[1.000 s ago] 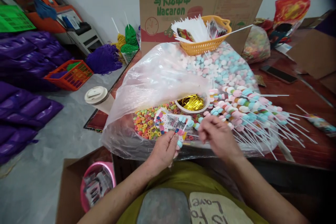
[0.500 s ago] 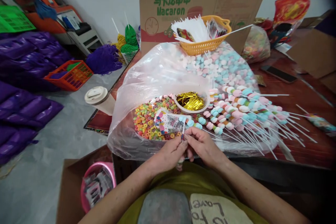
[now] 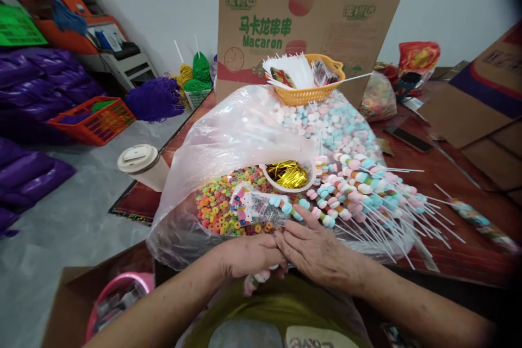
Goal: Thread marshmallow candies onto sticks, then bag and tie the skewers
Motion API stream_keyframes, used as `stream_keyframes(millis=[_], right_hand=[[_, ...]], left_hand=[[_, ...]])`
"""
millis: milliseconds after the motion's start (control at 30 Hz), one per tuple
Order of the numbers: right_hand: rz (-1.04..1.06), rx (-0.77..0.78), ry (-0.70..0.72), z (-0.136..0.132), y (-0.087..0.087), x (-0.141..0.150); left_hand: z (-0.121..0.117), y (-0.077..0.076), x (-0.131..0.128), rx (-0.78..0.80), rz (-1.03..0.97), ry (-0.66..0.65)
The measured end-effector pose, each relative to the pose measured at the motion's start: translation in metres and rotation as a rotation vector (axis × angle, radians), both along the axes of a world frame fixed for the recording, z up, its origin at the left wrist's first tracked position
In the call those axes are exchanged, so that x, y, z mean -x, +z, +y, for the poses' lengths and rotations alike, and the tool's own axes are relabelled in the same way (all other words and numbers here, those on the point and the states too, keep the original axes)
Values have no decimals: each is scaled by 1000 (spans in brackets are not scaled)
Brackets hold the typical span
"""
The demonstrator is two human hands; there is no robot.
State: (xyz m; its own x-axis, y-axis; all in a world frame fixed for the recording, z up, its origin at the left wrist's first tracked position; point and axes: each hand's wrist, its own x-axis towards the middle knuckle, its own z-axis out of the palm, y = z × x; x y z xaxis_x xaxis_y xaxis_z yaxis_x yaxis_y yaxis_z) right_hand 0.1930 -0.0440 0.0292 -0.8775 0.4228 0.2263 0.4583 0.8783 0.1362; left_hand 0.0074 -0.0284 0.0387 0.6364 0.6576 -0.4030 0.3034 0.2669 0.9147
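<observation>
My left hand and my right hand meet in front of my body at the table's near edge. Below the left fingers shows part of a marshmallow skewer in pink, white and pale blue; the left hand is closed around it, its grip partly hidden. My right hand lies across the left fingertips, back upward, fingers stretched out. Just beyond are a clear printed bag, blue marshmallows, colourful cereal rings and a white bowl of gold twist ties.
Finished-looking marshmallow skewers lie piled at right, sticks pointing toward me. Behind stand a yellow basket of white sticks and a large carton. A lidded cup stands left, a phone right. A pink tub sits lower left.
The fingertips were pinched together on a thin stick; now the right hand lies flatter across the left. Marshmallows show more clearly beneath the hands. The camera view has shifted.
</observation>
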Motion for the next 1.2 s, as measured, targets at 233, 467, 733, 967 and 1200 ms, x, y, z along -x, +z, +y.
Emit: stream_keyframes(millis=[233,467,733,967,1200], right_hand=[[260,895,-335,-9,3,9],[212,909,-557,91,39,3],[-68,444,-793,175,0,14],[-15,356,-851,128,31,0],[436,539,-600,57,25,22]], left_hand=[[1,7,4,-1068,464,-448],[1,-14,17,-857,154,316],[10,-30,9,307,-259,910],[8,-24,5,330,-410,902],[-3,-25,-3,211,-305,843]])
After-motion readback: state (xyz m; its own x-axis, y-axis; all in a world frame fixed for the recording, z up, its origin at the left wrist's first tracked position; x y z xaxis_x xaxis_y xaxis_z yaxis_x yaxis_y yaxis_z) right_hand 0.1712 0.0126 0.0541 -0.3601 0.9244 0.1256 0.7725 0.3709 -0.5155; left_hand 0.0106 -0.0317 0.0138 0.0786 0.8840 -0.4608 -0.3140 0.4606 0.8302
